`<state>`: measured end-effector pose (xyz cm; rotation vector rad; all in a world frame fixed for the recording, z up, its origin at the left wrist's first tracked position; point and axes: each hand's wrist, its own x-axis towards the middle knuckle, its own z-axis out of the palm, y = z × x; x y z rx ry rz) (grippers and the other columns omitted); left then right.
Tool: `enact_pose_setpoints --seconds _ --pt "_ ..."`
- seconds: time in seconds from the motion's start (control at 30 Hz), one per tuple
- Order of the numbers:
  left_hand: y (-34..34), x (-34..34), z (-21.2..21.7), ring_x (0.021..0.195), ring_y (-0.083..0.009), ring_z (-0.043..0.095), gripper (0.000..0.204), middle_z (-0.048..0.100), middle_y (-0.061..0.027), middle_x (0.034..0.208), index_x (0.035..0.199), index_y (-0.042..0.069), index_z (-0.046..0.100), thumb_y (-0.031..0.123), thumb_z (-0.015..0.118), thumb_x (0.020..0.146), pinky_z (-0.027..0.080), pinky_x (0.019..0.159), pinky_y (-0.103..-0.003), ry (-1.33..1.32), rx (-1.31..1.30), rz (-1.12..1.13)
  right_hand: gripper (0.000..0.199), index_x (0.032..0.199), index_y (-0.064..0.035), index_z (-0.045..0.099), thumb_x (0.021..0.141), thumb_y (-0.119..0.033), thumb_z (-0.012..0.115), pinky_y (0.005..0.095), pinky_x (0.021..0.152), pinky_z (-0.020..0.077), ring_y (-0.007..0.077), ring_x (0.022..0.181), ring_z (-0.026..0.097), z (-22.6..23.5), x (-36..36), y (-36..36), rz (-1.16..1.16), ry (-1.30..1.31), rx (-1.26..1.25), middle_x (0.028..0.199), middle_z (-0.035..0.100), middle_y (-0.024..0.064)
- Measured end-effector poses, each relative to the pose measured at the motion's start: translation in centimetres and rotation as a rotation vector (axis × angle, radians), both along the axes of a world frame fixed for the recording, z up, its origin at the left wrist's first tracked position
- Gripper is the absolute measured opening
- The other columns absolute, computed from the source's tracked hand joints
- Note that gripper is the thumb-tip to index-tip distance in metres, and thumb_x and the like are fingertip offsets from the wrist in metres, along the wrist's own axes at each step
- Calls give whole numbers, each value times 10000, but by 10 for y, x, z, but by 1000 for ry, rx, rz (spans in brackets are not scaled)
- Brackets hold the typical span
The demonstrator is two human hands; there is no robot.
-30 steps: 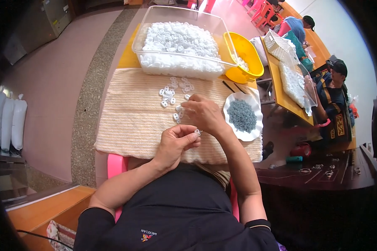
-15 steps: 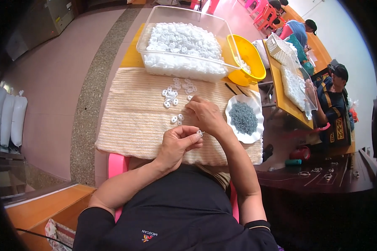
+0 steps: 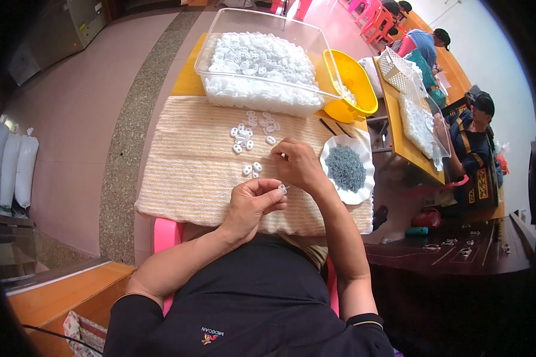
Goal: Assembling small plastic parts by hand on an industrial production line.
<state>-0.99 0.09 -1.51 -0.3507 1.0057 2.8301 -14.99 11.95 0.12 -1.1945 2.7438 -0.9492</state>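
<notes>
My left hand is closed in a pinch on a small white two-holed plastic piece, and a thin pin-like bit sticks out of it. Just beyond, my right hand hovers low over the striped towel with thumb and fingers curled together; whatever they hold is hidden. A loose white piece lies past its fingertips. Between the hands and the tub, more two-holed pieces lie in loose groups, with a few others nearer my left hand. To the right, a white scalloped dish holds many tiny grey-blue parts.
A clear tub heaped with white pieces stands at the table's far side, beside a yellow basin. Two dark sticks lie near the dish. At right, a co-worker sits by another table.
My right hand has drawn back slightly right and toward me, away from the loose white piece. My left hand stays nearly still with its piece.
</notes>
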Motion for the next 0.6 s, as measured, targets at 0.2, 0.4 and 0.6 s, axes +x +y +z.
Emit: enact_pose_setpoints --seconds 0.2,0.4,0.6 --pt "0 0 1 785 -144 658 131 664 -78 871 1014 -2 628 20 645 887 580 749 -280 -3 -5 19 64 840 -30 670 788 -56 641 363 626 501 280 689 644 -2 7 12 -117 -87 -156 753 657 146" --pt "0 -1 1 774 -147 653 128 660 -82 865 1010 -7 621 20 643 887 576 740 -275 -9 -5 17 140 989 53 655 886 -41 638 226 591 498 84 645 608 -4 18 34 -195 -534 -461 719 642 37" --pt "-1 -3 -1 771 -148 651 128 657 -82 869 1008 -10 614 21 643 887 576 735 -276 -14 -20 12 198 1083 57 643 911 -36 613 218 602 504 81 666 613 -4 36 49 -173 -574 -514 739 639 33"
